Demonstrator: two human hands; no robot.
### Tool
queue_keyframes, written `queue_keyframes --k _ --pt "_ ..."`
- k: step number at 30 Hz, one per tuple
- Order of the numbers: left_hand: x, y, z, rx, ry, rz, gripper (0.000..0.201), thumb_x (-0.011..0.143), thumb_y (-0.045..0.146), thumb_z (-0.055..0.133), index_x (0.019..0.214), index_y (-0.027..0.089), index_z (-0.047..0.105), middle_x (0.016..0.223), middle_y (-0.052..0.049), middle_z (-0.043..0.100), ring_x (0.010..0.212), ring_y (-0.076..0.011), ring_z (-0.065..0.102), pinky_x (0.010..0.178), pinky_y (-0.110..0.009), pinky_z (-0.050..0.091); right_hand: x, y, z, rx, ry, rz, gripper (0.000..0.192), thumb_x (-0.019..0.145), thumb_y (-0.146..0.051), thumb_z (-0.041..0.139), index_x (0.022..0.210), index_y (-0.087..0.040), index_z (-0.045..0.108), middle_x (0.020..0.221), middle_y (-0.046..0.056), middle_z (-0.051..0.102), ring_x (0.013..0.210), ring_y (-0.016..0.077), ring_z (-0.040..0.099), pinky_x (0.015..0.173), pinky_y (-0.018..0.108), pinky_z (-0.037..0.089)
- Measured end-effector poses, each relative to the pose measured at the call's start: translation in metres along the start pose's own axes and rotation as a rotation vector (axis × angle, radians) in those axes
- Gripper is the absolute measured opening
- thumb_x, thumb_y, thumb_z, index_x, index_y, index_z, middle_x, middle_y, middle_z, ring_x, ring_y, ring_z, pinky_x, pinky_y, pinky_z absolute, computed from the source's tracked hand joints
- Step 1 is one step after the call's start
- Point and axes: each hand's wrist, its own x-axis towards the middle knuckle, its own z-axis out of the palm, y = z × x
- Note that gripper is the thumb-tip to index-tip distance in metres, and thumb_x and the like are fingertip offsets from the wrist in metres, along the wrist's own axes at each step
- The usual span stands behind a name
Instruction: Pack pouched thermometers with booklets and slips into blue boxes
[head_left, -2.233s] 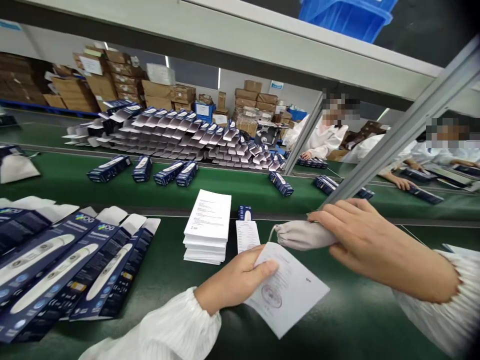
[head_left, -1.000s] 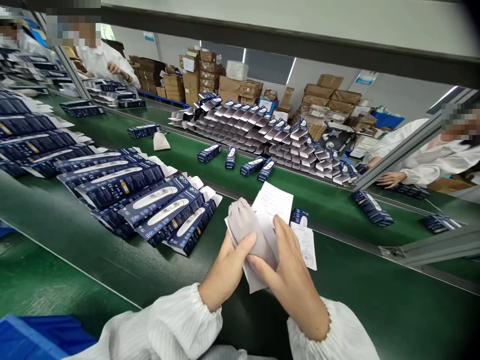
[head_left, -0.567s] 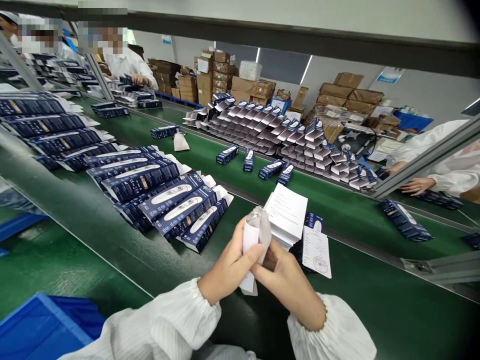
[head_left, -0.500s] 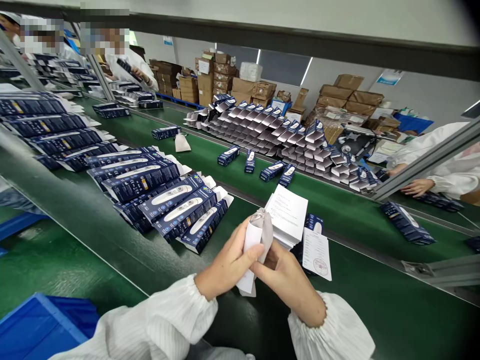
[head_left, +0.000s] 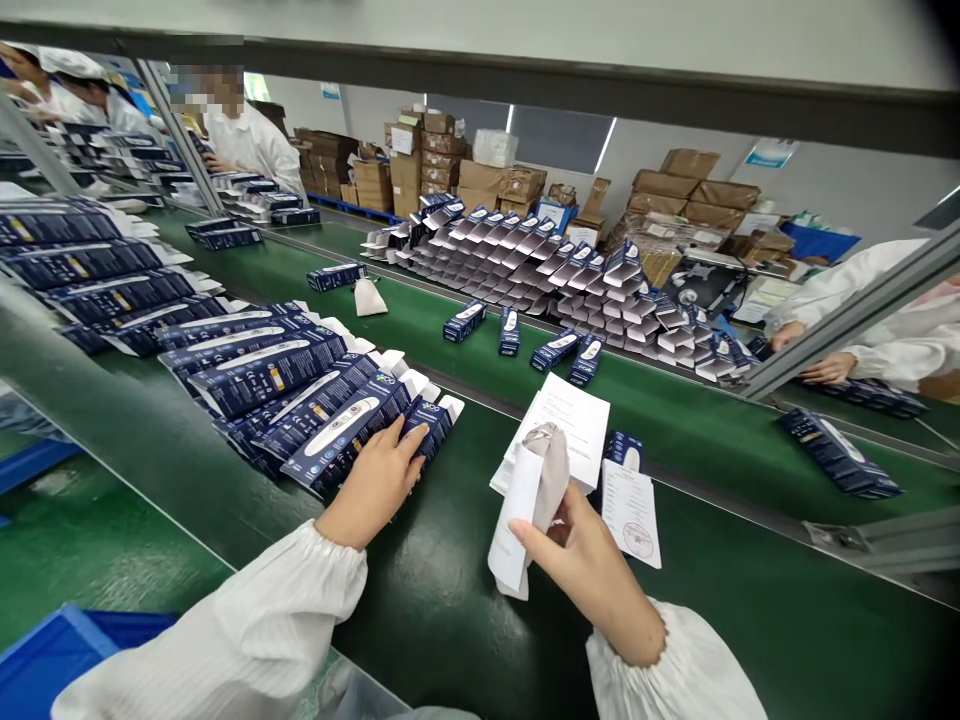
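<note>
My right hand (head_left: pixel 592 560) is closed round a grey drawstring pouch (head_left: pixel 553 465) with a folded white leaflet (head_left: pixel 517 520) against its side, thumb pressing on the paper. My left hand (head_left: pixel 379 480) lies over the nearest dark blue thermometer box (head_left: pixel 433 425) at the end of a leaning row, its fingers curled over the box and partly covering it. Beside it leans another thermometer box (head_left: pixel 349 425) with a white thermometer printed on it. Right behind the pouch is a stack of printed leaflets (head_left: pixel 574 415).
A slip with a red stamp (head_left: pixel 630 515) rests on a blue box (head_left: pixel 626 450) at right. Several boxes and a pouch (head_left: pixel 369 297) lie on the green conveyor (head_left: pixel 420 340). Open cartons (head_left: pixel 517 250) are stacked beyond. A metal post (head_left: pixel 847 310) stands right; co-workers sit across.
My left hand has let go of the pouch and leaflet and moved left onto the nearest thermometer box. My right hand keeps the pouch and leaflet. Boxes on the conveyor have shifted slightly right.
</note>
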Motion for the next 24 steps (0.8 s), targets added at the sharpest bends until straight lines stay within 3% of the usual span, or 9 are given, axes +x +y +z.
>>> queue_keyframes --k 3,8,11,13,15,18,19,22,24 --pt "-0.002 0.005 0.003 -0.026 -0.010 -0.023 0.047 0.087 0.027 0.052 0.129 0.006 0.049 0.128 -0.025 0.052 0.118 -0.0355 0.052 0.099 -0.050 0.042 -0.001 -0.001 -0.004 -0.004 0.052 -0.015 0.034 0.080 -0.039 0.063 0.105 -0.021 0.048 0.110 0.007 0.062 0.093 0.0248 0.062 0.074 0.035 0.054" --pt "-0.006 0.012 -0.004 -0.127 -0.037 -0.065 0.048 0.088 0.031 0.050 0.133 0.017 0.044 0.120 -0.014 0.060 0.103 -0.0270 0.062 0.087 -0.040 0.051 -0.004 -0.002 -0.005 -0.028 0.130 -0.015 0.036 0.078 -0.043 0.064 0.104 -0.021 0.051 0.102 0.007 0.065 0.087 0.0257 0.064 0.069 0.036 0.055" --pt "-0.015 0.030 -0.017 -0.326 0.109 -0.167 0.059 0.088 0.033 0.050 0.140 0.018 0.028 0.127 -0.013 0.053 0.113 -0.0247 0.056 0.093 -0.039 0.048 -0.003 -0.005 -0.010 -0.014 0.175 -0.038 0.042 0.078 -0.044 0.064 0.110 -0.021 0.051 0.102 0.007 0.065 0.084 0.0257 0.064 0.066 0.036 0.055" --pt "-0.022 0.051 -0.022 -0.568 0.161 -0.158 0.064 0.084 0.031 0.057 0.140 0.021 0.026 0.129 -0.012 0.049 0.120 -0.0244 0.050 0.100 -0.039 0.042 -0.002 -0.010 -0.015 -0.006 0.193 -0.093 0.044 0.078 -0.043 0.064 0.113 -0.020 0.050 0.102 0.007 0.065 0.083 0.0256 0.065 0.065 0.035 0.055" --pt "-0.026 0.072 -0.024 -0.887 0.103 -0.120 0.056 0.082 0.029 0.061 0.131 0.025 0.034 0.125 -0.009 0.050 0.118 -0.0224 0.051 0.101 -0.039 0.041 -0.001 -0.015 -0.020 -0.055 0.212 -0.158 0.044 0.078 -0.043 0.065 0.113 -0.021 0.050 0.098 0.007 0.066 0.080 0.0252 0.065 0.065 0.035 0.055" --pt "-0.024 0.092 -0.024 -1.385 -0.050 -0.128 0.020 0.086 0.029 0.059 0.099 0.022 0.045 0.121 -0.007 0.050 0.110 -0.0188 0.055 0.095 -0.035 0.045 -0.002 -0.019 -0.027 -0.217 0.207 -0.201 0.040 0.079 -0.042 0.065 0.109 -0.021 0.050 0.092 0.006 0.066 0.076 0.0245 0.065 0.064 0.035 0.054" --pt "-0.020 0.095 -0.025 -1.494 -0.107 -0.118 0.018 0.086 0.029 0.059 0.089 0.021 0.044 0.119 -0.006 0.051 0.108 -0.0180 0.056 0.093 -0.034 0.046 -0.003 -0.019 -0.031 -0.255 0.192 -0.204 0.038 0.079 -0.042 0.065 0.107 -0.020 0.051 0.091 0.006 0.066 0.076 0.0246 0.064 0.065 0.035 0.054" --pt "-0.009 0.096 -0.024 -1.580 -0.208 -0.063 0.026 0.080 0.027 0.067 0.083 0.021 0.041 0.108 -0.004 0.054 0.102 -0.0164 0.056 0.092 -0.033 0.045 -0.006 -0.016 -0.050 -0.198 0.166 -0.210 0.040 0.080 -0.043 0.066 0.110 -0.020 0.052 0.098 0.008 0.066 0.083 0.0263 0.065 0.068 0.036 0.055" --pt "-0.005 0.098 -0.020 -1.536 -0.181 -0.074 0.033 0.079 0.024 0.068 0.100 0.024 0.043 0.109 -0.002 0.055 0.106 -0.0164 0.055 0.096 -0.034 0.042 -0.006 -0.016 -0.068 -0.021 0.205 -0.211 0.044 0.079 -0.046 0.066 0.112 -0.020 0.053 0.107 0.009 0.065 0.092 0.0282 0.064 0.073 0.037 0.056"
